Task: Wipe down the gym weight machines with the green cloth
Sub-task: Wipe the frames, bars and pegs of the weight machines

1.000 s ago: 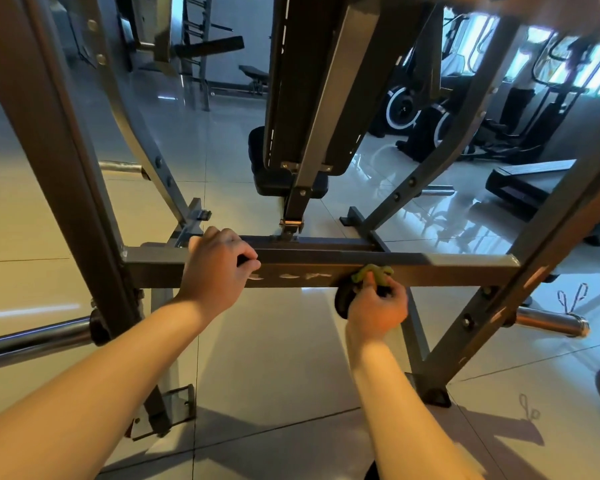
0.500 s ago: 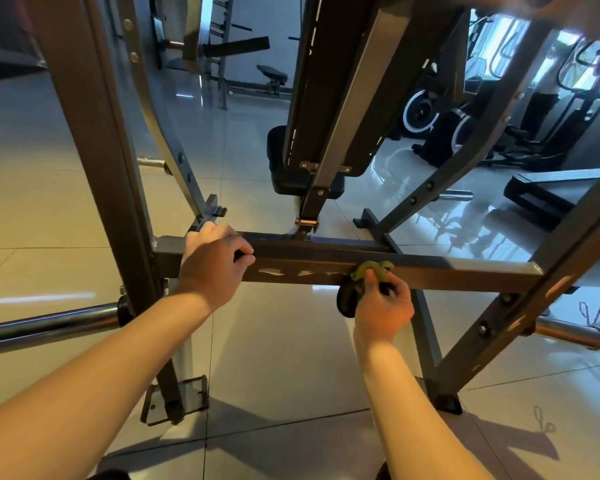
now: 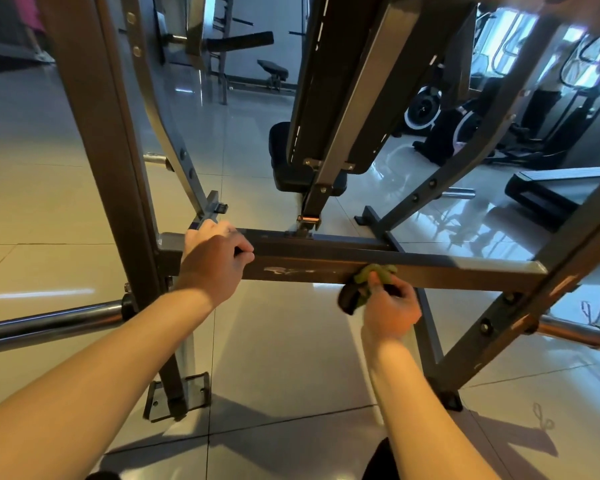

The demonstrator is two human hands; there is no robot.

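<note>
- Our left hand (image 3: 215,258) is clenched over the top of the frame's horizontal crossbar (image 3: 447,271), fingers curled down its near face; it seems to be steadying us.
- Our right hand (image 3: 390,306) pinches the bunched green cloth (image 3: 374,274) and presses it against the crossbar's lower edge, about midway along.
- We judge the job to be mid-way on this one bar: pale scuffs (image 3: 286,270) lie between our hands, and whether they are dirt or worn paint we cannot tell.
- Nothing shows whether the uprights, the chrome weight pegs (image 3: 56,323) or the backrest pad (image 3: 326,81) have been wiped; the exercise bikes (image 3: 430,112) beyond look left to do.
- A black rounded part (image 3: 347,301) sits just under the cloth, half covered by our fingers; we cannot say what it is.
- The frame's top is cut off, and most of the cloth is hidden in our grip.
</note>
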